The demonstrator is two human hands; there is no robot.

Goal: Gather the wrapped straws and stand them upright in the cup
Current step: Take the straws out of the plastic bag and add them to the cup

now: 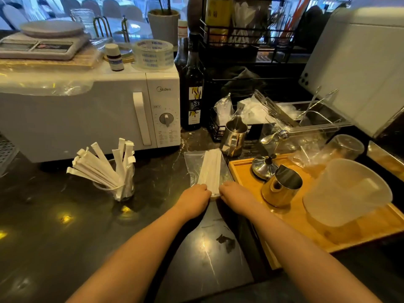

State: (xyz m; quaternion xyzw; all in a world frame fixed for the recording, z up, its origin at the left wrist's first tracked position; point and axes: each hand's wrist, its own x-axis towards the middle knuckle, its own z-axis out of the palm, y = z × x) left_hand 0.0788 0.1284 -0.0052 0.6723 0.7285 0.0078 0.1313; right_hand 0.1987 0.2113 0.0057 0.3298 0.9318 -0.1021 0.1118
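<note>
A clear cup (125, 190) stands on the dark counter at the left, with several white paper-wrapped straws (102, 166) fanned out in it. In the middle lies a clear plastic bag (193, 166) holding a flat bundle of wrapped straws (211, 168). My left hand (194, 196) and my right hand (232, 192) are both closed at the near end of that bag, one on each side of the bundle. The fingertips are hidden under the hands.
A white microwave (91, 114) stands behind the cup. A dark syrup bottle (193, 99) and a steel pitcher (234, 136) are behind the bag. To the right, a wooden tray (306, 226) carries a brass pitcher (281, 185), a steel lid and a frosted jug (347, 193).
</note>
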